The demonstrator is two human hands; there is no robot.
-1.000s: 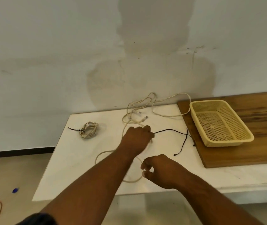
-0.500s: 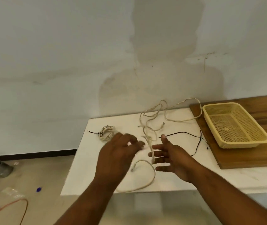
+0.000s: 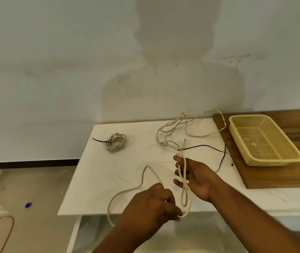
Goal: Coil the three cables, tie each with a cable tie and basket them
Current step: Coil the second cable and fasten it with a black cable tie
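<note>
Left grip (image 3: pixel 150 203) now pinches cream cable (image 3: pixel 147 167), drawn back over desk (image 3: pixel 109 179) edge; right grip (image 3: pixel 194 177) open, first loop draped across it. Second coil started; basket (image 3: pixel 273 162) empty.

**Head view, forward and down**

A single wide-angle camera on the person's head faces the wall (image 3: pixel 72 70) and tilts down. The left hand (image 3: pixel 151 207) and right hand (image 3: pixel 196 178) sit close beneath it, low in frame. The white surface (image 3: pixel 109 179) spreads just beyond, with floor (image 3: pixel 26 189) at left.

One tied cable coil (image 3: pixel 116 143), one half-looped cable (image 3: pixel 154 173), one loose cable (image 3: pixel 200 136), one basket (image 3: pixel 273 162), one wooden board (image 3: pixel 273 178), one table (image 3: pixel 109 179)
</note>
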